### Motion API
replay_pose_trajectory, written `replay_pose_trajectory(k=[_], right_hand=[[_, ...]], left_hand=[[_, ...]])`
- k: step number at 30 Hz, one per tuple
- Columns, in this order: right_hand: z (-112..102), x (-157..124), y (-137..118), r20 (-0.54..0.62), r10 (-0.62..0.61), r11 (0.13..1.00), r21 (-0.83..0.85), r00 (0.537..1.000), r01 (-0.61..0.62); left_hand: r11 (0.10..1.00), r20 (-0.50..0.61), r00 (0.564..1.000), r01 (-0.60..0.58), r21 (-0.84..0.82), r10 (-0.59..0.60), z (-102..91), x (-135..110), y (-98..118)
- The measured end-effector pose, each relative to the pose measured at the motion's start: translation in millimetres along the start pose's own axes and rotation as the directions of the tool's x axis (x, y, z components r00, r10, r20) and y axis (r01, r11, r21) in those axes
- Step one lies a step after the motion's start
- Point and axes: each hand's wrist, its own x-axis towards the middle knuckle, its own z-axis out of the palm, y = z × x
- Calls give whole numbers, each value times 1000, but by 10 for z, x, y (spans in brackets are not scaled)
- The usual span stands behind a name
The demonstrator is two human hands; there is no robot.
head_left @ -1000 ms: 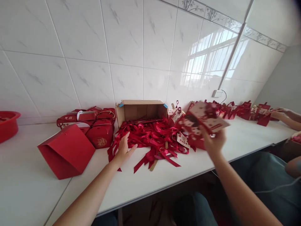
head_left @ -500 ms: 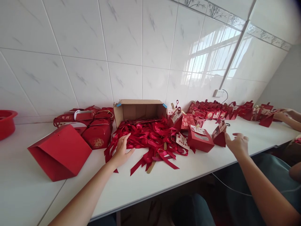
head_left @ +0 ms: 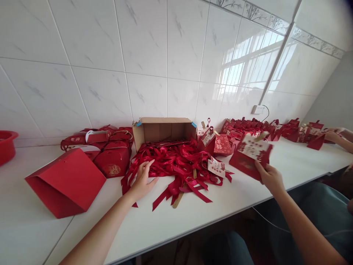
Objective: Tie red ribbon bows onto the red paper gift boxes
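My left hand point(head_left: 142, 183) lies on the near left edge of a heap of red satin ribbons point(head_left: 176, 158). Its fingers are stretched and the thumb stands apart, holding nothing. A red paper gift box point(head_left: 239, 166), slightly blurred, is gripped at its right side by my right hand point(head_left: 271, 178). On the box a white printed tag point(head_left: 255, 147) faces up. The ribbons spill out of an open cardboard box point(head_left: 165, 120). Another white tag point(head_left: 216, 167) rests on the right of the heap, near a standing red box point(head_left: 206, 142).
A large red folded box point(head_left: 68, 180) sits at left before several red gift boxes point(head_left: 113, 158). A red basin point(head_left: 7, 147) stands far left. More red boxes point(head_left: 244, 127) line the tiled wall. Another person's hands point(head_left: 338, 133) are at the far right of the white table point(head_left: 154, 228).
My right hand has moved left and closed on a red gift box, which is now raised and tilted. My left hand stays at the ribbons.
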Motion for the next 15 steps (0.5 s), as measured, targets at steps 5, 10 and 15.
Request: replay_pose_trajectory(k=[5,10,15], right_hand=[[-96,83,392,-138,71,969,-227,988,-101],[131,501,610,-99,114,966,-222,989,-133],[521,842,381,-88,68,983,-162,994,-82]], left_hand=[[999,15,999,42,34,-42,16,8,5],[998,28,998,53,47,-54,19,3,6],[998,22,999,48,36,-48,10,-4,15]])
